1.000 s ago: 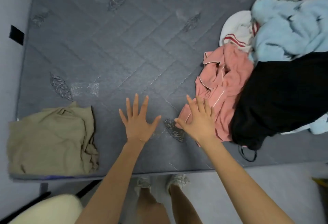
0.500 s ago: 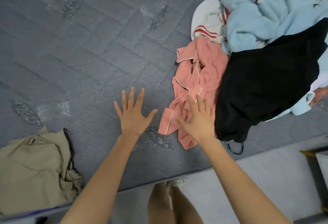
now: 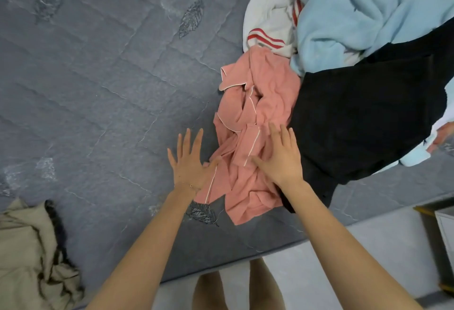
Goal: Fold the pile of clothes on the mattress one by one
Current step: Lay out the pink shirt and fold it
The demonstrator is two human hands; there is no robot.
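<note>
Head view: both arms are reaching over the mattress (image 3: 98, 88) toward the pile (image 3: 344, 81)
left hand (image 3: 189, 162): fingers are lying straight and spread, gripping nothing, thumb touching the hem of the pink garment (image 3: 258, 103)
right hand (image 3: 280, 159): resting flat on the pink garment, fingers straight, nothing pinched
pink garment: lying crumpled at the pile's near left edge, its right side tucked under the black garment (image 3: 356, 118)
khaki garment (image 3: 24, 248): sitting well apart at the near left, looking already folded
step: judging it as selecting the next piece, pink one
next: calling for gripping the pink fabric, dragging it clear of the black one onto bare mattress, spreading it flat
</note>
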